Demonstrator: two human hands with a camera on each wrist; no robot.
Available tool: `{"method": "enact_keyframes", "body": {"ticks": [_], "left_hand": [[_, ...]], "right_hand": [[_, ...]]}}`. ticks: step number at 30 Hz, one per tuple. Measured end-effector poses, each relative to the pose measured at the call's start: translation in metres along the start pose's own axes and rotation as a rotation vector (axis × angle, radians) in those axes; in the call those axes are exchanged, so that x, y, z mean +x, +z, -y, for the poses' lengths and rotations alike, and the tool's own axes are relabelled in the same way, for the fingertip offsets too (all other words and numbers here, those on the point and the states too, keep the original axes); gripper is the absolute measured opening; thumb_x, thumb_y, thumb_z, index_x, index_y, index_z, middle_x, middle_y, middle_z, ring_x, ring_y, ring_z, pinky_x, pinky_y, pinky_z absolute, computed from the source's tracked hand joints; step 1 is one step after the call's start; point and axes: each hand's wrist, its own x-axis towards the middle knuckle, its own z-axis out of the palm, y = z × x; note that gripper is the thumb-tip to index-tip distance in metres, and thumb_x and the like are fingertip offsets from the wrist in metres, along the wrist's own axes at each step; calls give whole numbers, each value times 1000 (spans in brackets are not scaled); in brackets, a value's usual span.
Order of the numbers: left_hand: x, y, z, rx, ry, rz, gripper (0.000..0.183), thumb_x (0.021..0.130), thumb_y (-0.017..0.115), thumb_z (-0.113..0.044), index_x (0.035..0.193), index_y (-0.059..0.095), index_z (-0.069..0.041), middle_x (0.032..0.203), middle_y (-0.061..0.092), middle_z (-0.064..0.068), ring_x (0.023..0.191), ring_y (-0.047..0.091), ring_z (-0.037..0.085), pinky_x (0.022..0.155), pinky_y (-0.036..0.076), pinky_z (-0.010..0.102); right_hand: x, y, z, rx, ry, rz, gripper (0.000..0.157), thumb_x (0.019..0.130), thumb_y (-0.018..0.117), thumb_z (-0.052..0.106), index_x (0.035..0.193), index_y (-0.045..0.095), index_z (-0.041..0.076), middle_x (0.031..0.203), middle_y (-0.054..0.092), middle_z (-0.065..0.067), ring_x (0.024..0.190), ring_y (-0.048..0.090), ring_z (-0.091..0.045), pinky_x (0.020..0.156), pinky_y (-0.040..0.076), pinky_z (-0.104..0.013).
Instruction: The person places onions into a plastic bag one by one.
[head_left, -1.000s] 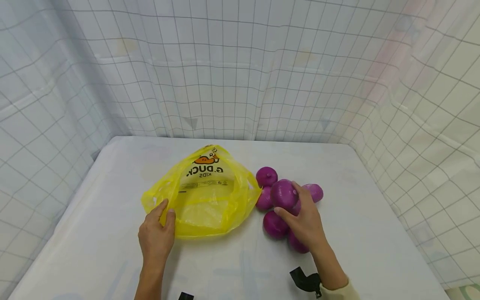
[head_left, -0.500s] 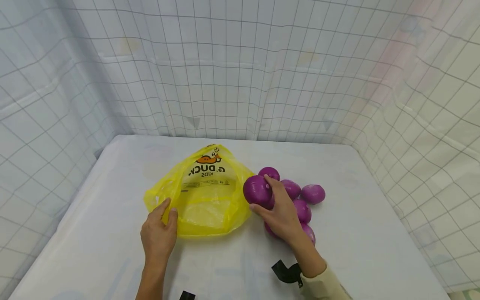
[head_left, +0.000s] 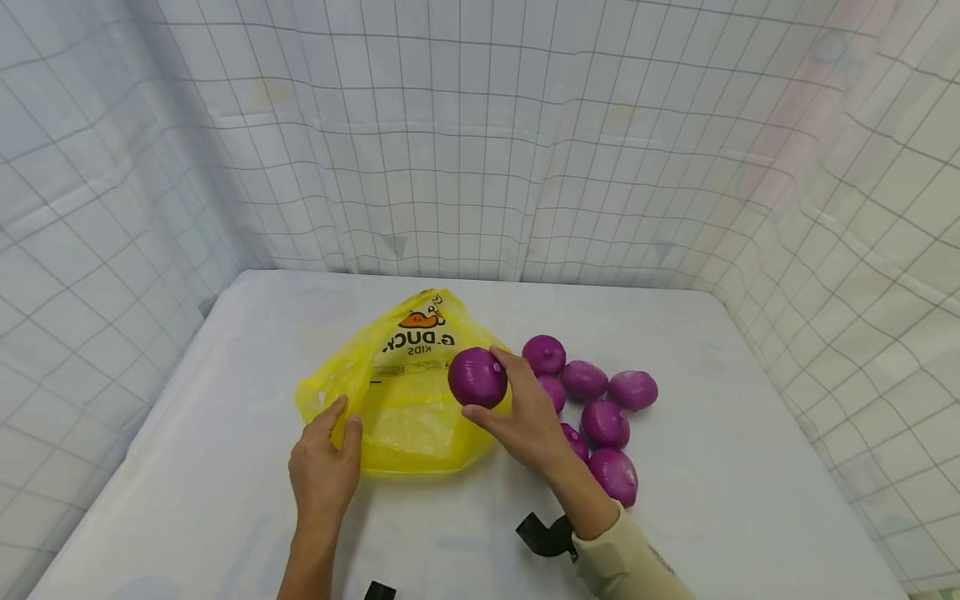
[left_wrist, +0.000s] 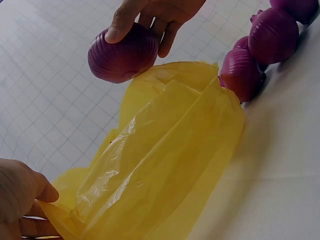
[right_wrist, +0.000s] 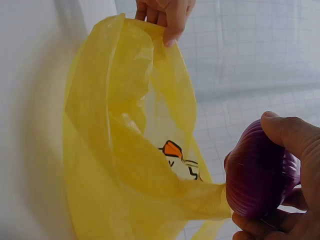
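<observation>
soft, even light filled the head view, casting faint shadows on the white table [head_left: 420, 542] and keeping the grid lines of the curtain [head_left: 450, 167] legible. both wrist views were dimmer and softer; white glare streaked the yellow bag [left_wrist: 150, 165], and shade darkened the held onion [right_wrist: 260, 172].

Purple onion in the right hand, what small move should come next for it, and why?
Probably ease the purple onion leftward into the yellow bag: the right hand holds it near the bag's open mouth but outside it, while the left hand grips the opposite edge.
</observation>
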Motion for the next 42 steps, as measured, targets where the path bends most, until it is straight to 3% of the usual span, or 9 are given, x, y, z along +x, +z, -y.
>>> {"method": "enact_keyframes", "body": {"ticks": [7, 14, 20, 29, 42], "left_hand": [[0, 0, 2, -6, -2, -6, 37, 90, 56, -11, 125, 58, 1, 126, 61, 21, 122, 52, 39, 104, 40, 54], [0, -1, 2, 1, 19, -20, 37, 90, 57, -12, 124, 59, 2, 124, 62, 22, 120, 54, 40, 102, 41, 55], [-1, -1, 0, 2, 5, 1, 38, 91, 57, -13, 126, 58, 1, 126, 61, 22, 121, 53, 40, 103, 40, 54], [-2, -1, -1, 11, 16, 15, 38, 92, 56, -14, 126, 57, 1, 126, 60, 22, 121, 53, 41, 102, 41, 55], [-3, 0, -4, 21, 14, 13, 38, 91, 57, -14, 126, 58, 2, 126, 61, 23, 120, 53, 41, 103, 41, 54]], "right_hand": [[8, 12, 14, -8, -67, 40, 82, 78, 75, 37, 145, 34, 17, 144, 43, -5, 125, 51, -23, 101, 48, -41], [10, 18, 27, -29, -168, 11, 81, 77, 76, 34, 144, 35, 13, 143, 45, -7, 123, 52, -22, 98, 50, -37], [13, 29, 35, 6, -198, 75, 80, 79, 75, 35, 144, 35, 13, 142, 44, -7, 121, 54, -21, 97, 51, -36], [27, 52, 43, 68, -30, 152, 81, 78, 74, 37, 145, 34, 13, 143, 45, -6, 122, 53, -22, 100, 49, -38], [39, 70, 34, 114, 185, 159, 80, 78, 75, 36, 145, 35, 17, 141, 47, -7, 122, 53, -25, 101, 48, -44]]}}
